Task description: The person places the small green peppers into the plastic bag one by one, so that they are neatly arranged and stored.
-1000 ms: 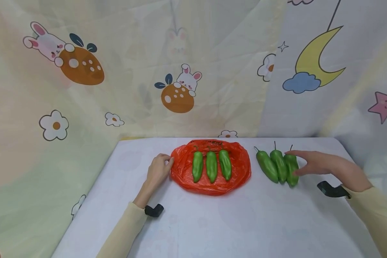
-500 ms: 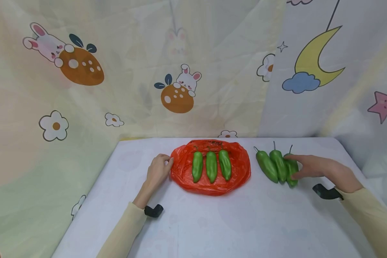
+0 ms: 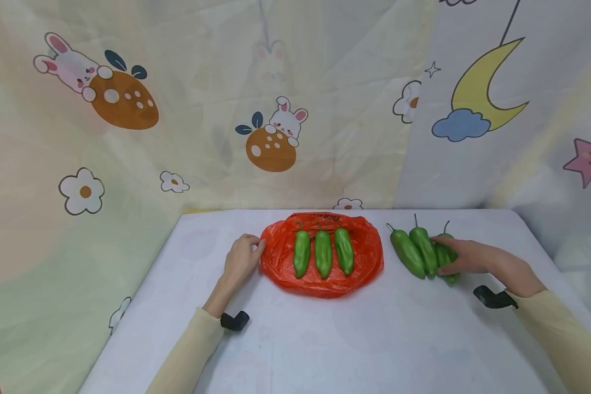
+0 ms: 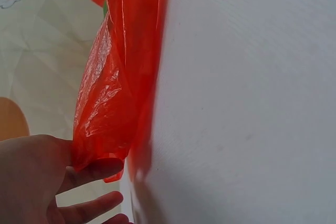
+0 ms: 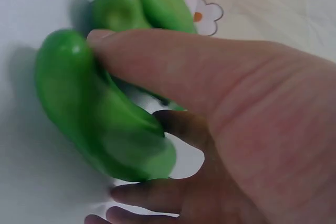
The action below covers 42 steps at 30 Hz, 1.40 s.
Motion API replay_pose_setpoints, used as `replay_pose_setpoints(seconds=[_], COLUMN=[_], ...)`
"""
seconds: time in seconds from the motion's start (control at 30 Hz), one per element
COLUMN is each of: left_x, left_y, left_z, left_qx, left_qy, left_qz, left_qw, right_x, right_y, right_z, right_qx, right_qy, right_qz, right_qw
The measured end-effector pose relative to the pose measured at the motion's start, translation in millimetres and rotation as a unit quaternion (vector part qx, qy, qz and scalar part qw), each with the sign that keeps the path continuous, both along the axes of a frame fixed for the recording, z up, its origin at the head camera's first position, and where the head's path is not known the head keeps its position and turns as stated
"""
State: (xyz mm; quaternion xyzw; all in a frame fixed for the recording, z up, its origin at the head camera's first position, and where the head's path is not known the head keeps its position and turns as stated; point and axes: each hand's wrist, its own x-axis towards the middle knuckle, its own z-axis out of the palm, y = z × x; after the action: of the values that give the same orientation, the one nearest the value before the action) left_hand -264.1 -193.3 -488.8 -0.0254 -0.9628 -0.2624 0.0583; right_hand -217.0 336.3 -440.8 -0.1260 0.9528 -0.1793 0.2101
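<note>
Three green peppers (image 3: 323,254) lie side by side on a red plastic bag (image 3: 276,273). At the bag's left edge, my left hand (image 3: 240,260) pinches the plastic; the left wrist view shows the bag (image 4: 118,77) between thumb and finger of that hand (image 4: 37,177). On the right, another three green peppers lie on the table. My right hand (image 3: 490,262) has its thumb and fingers around the rightmost pepper (image 3: 452,278), partly hiding it. In the right wrist view, the thumb of my right hand (image 5: 252,108) lies along this pepper (image 5: 68,87), with fingers on its other side.
A white-covered table (image 3: 325,345) carries everything. Behind it hangs a patterned cloth (image 3: 345,109) with rabbits, flowers and a moon. To the left of the gripped pepper lie the other two loose peppers (image 3: 407,254) (image 3: 424,249).
My right hand has moved left and closed around the rightmost pepper, which has turned slightly. The middle loose pepper has shifted a little left. My left hand has stayed at the bag.
</note>
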Motion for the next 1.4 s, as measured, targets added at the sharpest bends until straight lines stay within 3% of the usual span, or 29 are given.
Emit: replay_pose_setpoints(seconds=[0.43, 0.67, 1.1, 1.4], left_x=[-0.9, -1.1, -0.4, -0.3], left_y=[0.9, 1.0, 2.6, 3.0], left_z=[-1.2, -3.3, -1.9, -2.4], left_qx=[0.001, 0.002, 0.006, 0.009], left_qy=[-0.009, -0.002, -0.007, -0.013], left_qz=[0.007, 0.005, 0.008, 0.009], left_qw=[0.9999, 1.0, 0.9999, 0.9998], right_x=[5.5, 6.7, 8.6, 9.5], right_y=[3, 4, 3, 0], right_z=[-14.5, -19.5, -19.5, -19.4], right_qx=[-0.003, 0.002, 0.024, 0.027], right_qy=[0.042, 0.036, 0.087, 0.076], right_qz=[-0.019, -0.038, -0.039, -0.059], right_qw=[0.9989, 0.9986, 0.9952, 0.9949])
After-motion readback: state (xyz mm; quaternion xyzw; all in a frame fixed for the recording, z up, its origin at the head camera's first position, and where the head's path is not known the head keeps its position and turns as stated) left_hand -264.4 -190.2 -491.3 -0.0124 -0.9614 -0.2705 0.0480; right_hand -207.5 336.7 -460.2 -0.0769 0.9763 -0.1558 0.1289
